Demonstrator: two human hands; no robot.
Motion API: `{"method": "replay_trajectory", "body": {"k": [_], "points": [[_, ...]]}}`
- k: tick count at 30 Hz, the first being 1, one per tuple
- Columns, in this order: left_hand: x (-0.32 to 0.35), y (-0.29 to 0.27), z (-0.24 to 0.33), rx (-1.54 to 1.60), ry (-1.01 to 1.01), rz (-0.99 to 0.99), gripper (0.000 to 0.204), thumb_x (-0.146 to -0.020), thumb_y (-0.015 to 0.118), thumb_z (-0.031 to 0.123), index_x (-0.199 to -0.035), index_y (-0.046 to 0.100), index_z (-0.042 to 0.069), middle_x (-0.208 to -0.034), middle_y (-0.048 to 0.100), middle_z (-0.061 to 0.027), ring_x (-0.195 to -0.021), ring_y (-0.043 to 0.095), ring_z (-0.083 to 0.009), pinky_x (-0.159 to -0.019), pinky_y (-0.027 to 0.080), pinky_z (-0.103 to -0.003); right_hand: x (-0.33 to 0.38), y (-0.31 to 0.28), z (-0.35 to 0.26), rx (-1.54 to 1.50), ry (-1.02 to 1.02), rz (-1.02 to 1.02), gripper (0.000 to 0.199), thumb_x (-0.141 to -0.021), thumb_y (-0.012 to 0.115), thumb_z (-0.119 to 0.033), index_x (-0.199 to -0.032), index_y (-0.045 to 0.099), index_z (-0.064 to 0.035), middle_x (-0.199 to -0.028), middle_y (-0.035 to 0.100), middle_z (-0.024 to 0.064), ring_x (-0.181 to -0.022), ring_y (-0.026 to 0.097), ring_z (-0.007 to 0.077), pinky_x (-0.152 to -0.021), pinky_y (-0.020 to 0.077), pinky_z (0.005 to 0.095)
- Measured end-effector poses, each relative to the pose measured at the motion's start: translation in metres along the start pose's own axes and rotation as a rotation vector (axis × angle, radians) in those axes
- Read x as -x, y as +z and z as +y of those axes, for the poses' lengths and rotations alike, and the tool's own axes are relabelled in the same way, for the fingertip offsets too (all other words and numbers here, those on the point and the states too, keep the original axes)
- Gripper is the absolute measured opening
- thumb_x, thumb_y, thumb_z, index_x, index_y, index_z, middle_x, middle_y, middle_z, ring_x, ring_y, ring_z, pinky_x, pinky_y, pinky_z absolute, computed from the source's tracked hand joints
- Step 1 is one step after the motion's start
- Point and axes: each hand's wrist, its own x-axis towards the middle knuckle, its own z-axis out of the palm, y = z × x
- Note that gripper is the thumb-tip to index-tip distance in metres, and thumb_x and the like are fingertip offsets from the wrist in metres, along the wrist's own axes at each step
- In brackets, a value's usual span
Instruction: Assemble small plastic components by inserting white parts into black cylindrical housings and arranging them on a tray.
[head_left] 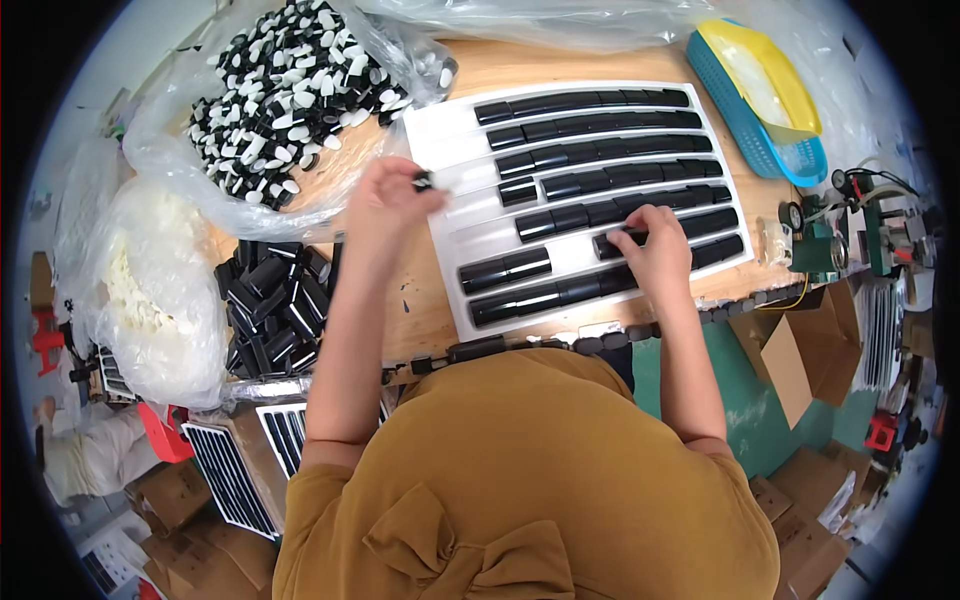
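Note:
A white tray lies on the wooden table, with several rows of glossy black tubes set in its grooves. Over the tray's left edge, my left hand pinches a small black piece, slightly blurred by motion. My right hand is closed on a black tube in one of the nearer rows. To the left of that tube, the groove shows bare white. Beyond my left hand is a big heap of small black and white caps on clear plastic. Loose black tubes are piled left of my left forearm.
A yellow basket sits in a blue one at the far right. Green bench devices stand on the right. A clear bag of cream-coloured pieces is at the left. Cardboard boxes stand below the table.

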Motion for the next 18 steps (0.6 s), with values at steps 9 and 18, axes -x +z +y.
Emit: {"method": "replay_trajectory", "body": {"k": [9, 18], "points": [[0.028, 0.074, -0.047, -0.074, -0.327, -0.381, 0.035, -0.078, 0.073, 0.001, -0.110, 0.058, 0.000, -0.088, 0.063, -0.0057, -0.077, 0.065, -0.0122, -0.062, 0.050, -0.023, -0.007, -0.017, 0.001, 0.047, -0.431, -0.382, 0.034, -0.067, 0.071, 0.003, -0.098, 0.059, -0.0030, -0.100, 0.055, 0.0109, -0.099, 0.054, 0.0315, -0.085, 0.0472, 0.0386], [0.034, 0.070, -0.046, 0.078, -0.359, -0.331, 0.030, -0.087, 0.063, 0.004, -0.115, 0.057, -0.002, -0.096, 0.066, -0.0100, -0.085, 0.066, -0.0159, -0.072, 0.053, -0.025, -0.014, -0.027, -0.004, 0.031, -0.398, -0.519, 0.034, -0.068, 0.070, 0.003, -0.097, 0.055, -0.0038, -0.100, 0.055, 0.0113, -0.099, 0.054, 0.0321, -0.083, 0.0472, 0.0406]]}}
